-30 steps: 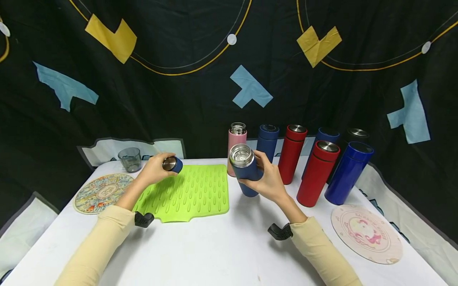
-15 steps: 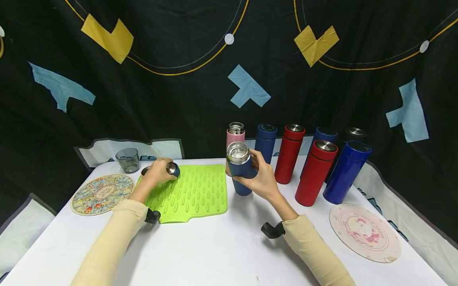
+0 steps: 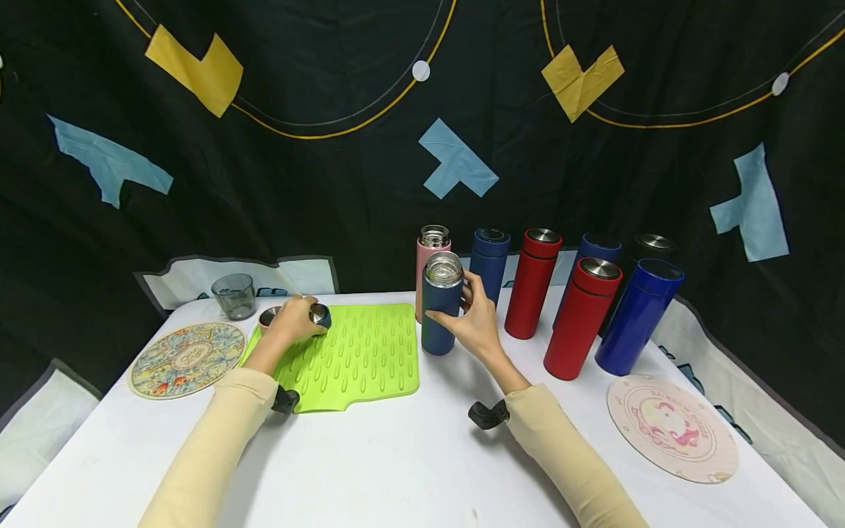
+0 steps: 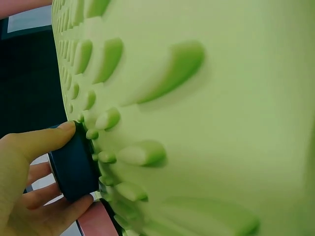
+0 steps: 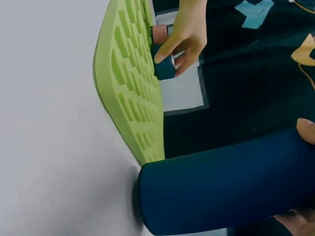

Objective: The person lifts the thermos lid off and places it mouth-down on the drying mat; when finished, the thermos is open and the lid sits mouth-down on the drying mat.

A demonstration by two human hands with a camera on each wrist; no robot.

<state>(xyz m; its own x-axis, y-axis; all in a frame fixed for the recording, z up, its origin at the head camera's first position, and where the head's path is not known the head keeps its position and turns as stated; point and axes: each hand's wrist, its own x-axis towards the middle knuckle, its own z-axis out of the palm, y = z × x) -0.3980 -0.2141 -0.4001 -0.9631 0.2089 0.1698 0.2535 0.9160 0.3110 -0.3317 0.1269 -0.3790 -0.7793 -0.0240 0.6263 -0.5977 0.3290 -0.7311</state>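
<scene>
My left hand (image 3: 294,321) pinches a dark blue bottle lid (image 4: 74,164) between thumb and fingers, low on the ribbed green mat (image 3: 370,352). A pink lid (image 4: 98,220) sits right beside it on the mat, partly covered by the hand in the head view. With my right hand (image 3: 478,320) I grip a dark blue thermos bottle (image 3: 437,315) around its upper body. Its steel mouth is uncovered, and it stands upright with its base at the white table, near the mat's right edge. Just behind it is a pink bottle (image 3: 429,257), also without a lid.
Several capped bottles, including a red bottle (image 3: 583,319) and a glossy blue bottle (image 3: 640,315), stand at the right. A pink round mat (image 3: 672,429) lies in front of them. On the left are a patterned round mat (image 3: 188,359) and a grey glass (image 3: 235,297).
My left hand has lowered the blue lid onto the green mat next to the pink lid. My right hand has brought the blue bottle down and upright on the table.
</scene>
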